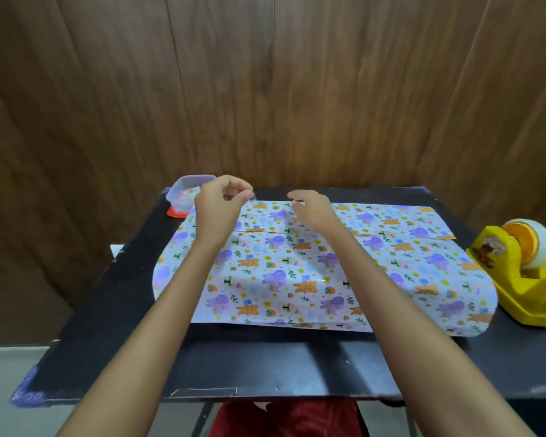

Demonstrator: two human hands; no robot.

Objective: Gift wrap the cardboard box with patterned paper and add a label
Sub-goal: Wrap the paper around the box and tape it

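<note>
Patterned paper [312,272] with purple and orange animals lies folded over on the black table [265,361]; its overlapping edge forms a seam across the far part. The cardboard box is hidden beneath it. My left hand [219,205] and my right hand [311,208] hover above the paper's far edge. Each pinches one end of a short strip of clear tape [252,194], which is barely visible between the fingertips.
A yellow tape dispenser [517,275] with an orange-cored roll stands at the table's right edge. A clear plastic container [186,190] on a red lid sits at the back left corner. A wooden panelled wall rises behind the table.
</note>
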